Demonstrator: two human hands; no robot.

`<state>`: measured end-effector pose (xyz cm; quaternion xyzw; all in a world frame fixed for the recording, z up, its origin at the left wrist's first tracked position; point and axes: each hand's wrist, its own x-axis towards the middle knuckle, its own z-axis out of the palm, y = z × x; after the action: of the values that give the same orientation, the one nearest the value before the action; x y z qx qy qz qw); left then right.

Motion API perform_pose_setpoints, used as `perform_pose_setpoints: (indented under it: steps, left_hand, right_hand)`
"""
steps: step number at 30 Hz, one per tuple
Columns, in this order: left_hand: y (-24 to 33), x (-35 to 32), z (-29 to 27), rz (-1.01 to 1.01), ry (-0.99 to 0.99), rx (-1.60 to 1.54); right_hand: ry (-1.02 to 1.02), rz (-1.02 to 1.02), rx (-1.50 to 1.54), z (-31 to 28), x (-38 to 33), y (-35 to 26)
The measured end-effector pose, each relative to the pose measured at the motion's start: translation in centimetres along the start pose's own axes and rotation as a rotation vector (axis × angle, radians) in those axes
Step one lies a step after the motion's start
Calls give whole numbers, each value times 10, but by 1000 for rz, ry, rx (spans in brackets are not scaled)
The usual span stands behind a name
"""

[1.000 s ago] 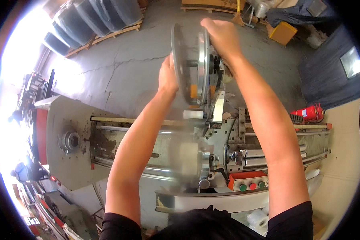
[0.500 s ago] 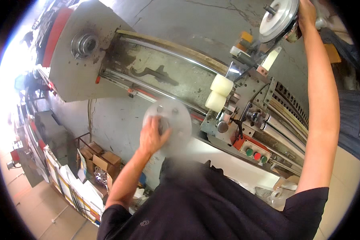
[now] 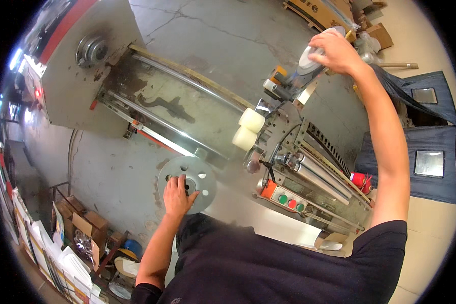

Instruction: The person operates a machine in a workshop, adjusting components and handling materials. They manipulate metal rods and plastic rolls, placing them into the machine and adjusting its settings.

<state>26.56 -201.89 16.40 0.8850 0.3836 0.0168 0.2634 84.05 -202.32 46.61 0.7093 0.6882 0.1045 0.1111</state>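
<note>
My left hand grips a round grey reel flange near its hub, with the fingers bent at the centre and the thumb to the right. Several round holes ring the flange's middle. At upper right, my right arm is stretched far out. The right hand has its fingers curled over a white disc mounted at the far end of the machine; part of the disc is hidden behind the hand. Between the hands are two cream rollers on the machine.
A control box with green and red buttons sits near my body. Long metal rods run left to a grey housing. Cardboard boxes stand at lower left, and dark blue cloth covers hang at right.
The view has shifted. My right hand has moved from behind the disc assembly to over the white disc's face. My left hand still holds the flange, which is now lower left and less blurred.
</note>
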Motion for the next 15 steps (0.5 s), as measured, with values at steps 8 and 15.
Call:
perform_pose_setpoints:
  steps: [8, 15]
  left_hand:
    - [-11, -41, -15, 14, 243, -149]
    - [-30, -102, -11, -103, 295, -294]
  right_hand:
    - [-696, 82, -275, -7, 57, -22]
    - [-711, 70, -25, -18, 80, -18]
